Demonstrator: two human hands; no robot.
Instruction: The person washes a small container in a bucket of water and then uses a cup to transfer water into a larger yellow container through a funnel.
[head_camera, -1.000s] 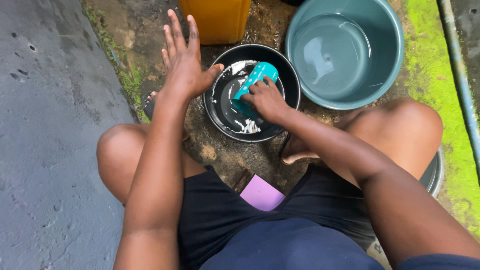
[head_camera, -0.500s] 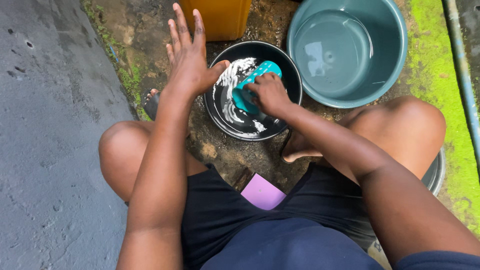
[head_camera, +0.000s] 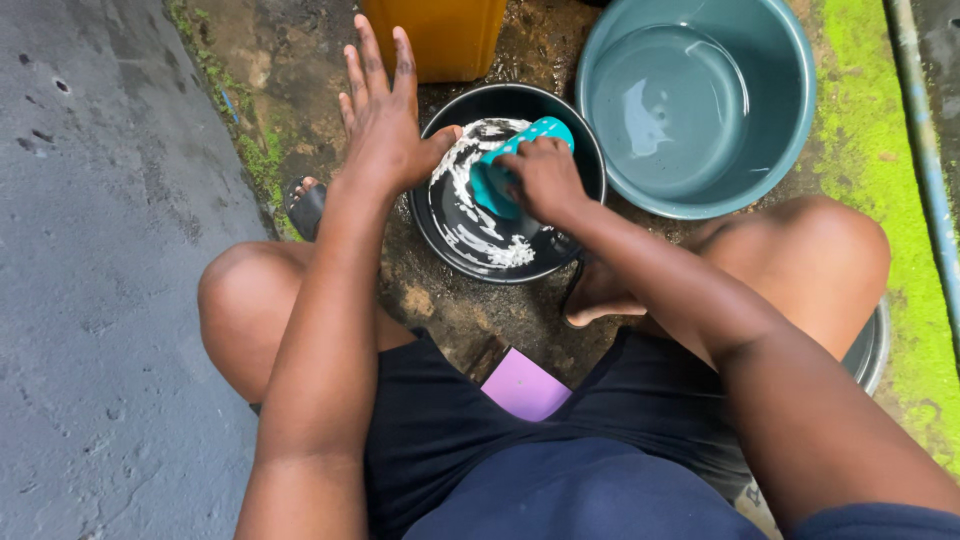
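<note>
Fingers of left hand (head_camera: 385, 125) spread, thumb bracing black bowl (head_camera: 580, 145); right hand (head_camera: 540, 180) clenched on teal sponge (head_camera: 490, 185); risk: soapy bowl slipping, tipping.

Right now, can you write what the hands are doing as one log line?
right hand: holds teal sponge, pressed into soapy black bowl | left hand: fingers spread, thumb on bowl rim | nearby: grey-green basin with water, yellow container

More white foam (head_camera: 490, 250) now across the inside of the black bowl (head_camera: 585, 150), thin streaks a second ago, thick smears along the left and near side now. Teal sponge (head_camera: 520, 150) and right hand (head_camera: 545, 180) shifted slightly up and rightward, toward the bowl's far rim.
</note>
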